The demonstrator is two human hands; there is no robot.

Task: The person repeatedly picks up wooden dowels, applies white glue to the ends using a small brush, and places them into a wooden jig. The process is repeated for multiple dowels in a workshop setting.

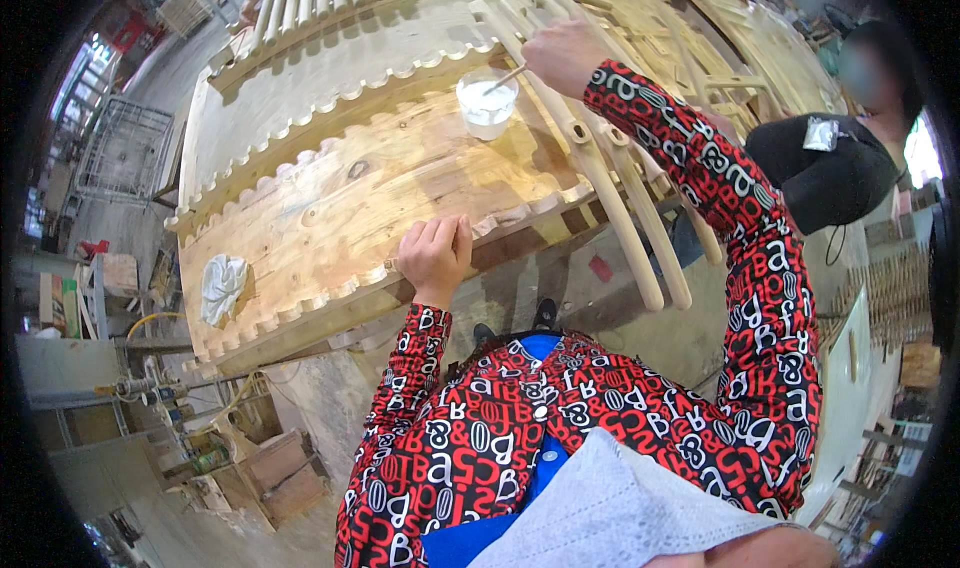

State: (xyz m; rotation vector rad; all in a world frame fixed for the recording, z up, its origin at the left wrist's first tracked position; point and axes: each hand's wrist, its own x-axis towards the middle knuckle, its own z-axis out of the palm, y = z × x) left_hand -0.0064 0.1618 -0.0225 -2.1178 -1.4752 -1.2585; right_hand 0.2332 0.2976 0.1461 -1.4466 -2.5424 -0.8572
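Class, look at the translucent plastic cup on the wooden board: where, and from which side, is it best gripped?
Probably around the side wall, from the left: the translucent plastic cup stands upright and open-topped, and a thin stick slants from the right hand to its mouth, leaving the left side freer.
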